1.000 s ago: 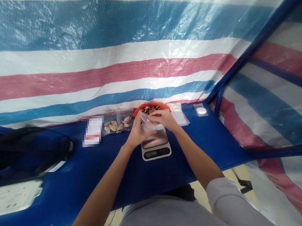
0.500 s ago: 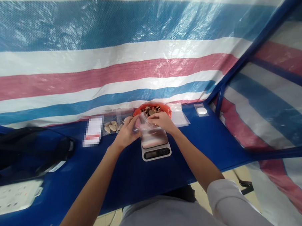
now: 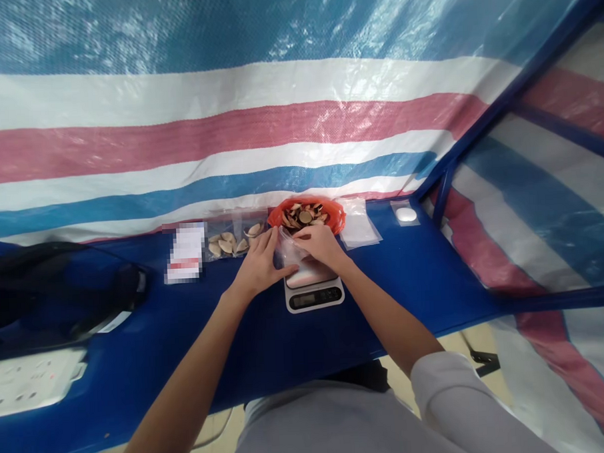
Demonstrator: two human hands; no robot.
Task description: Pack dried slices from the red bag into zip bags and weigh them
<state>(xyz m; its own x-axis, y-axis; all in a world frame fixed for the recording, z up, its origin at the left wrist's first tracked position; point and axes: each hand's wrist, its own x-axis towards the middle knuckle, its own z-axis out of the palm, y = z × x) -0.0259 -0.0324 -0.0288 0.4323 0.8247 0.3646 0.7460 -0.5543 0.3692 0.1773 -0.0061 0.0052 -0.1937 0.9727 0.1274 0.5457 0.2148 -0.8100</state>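
A clear plastic bag (image 3: 291, 248) is over the plate of the digital kitchen scale (image 3: 315, 297). My right hand (image 3: 320, 244) pinches the bag near its top edge. My left hand (image 3: 261, 263) lies along the bag's left side, fingers stretched and thumb spread apart, the fingertips touching or very near the bag. Just beyond both hands is a red-orange basket (image 3: 337, 215) full of dark-edged, pale brown pieces (image 3: 304, 217) whose kind I cannot make out. Left of my left hand, clear bags holding similar pale pieces (image 3: 226, 243) lie flat.
A stack of clear bags (image 3: 359, 224) lies right of the basket, and a small bag with a white round item (image 3: 406, 214) farther right. To the left are a blurred-out white packet (image 3: 185, 251), a black bag (image 3: 49, 291) and a white power strip (image 3: 33, 382). Striped sheeting (image 3: 228, 136) walls the back.
My left hand has straightened its fingers and spread its thumb beside the bag. My right hand stays at the bag's top edge. The view has shifted slightly.
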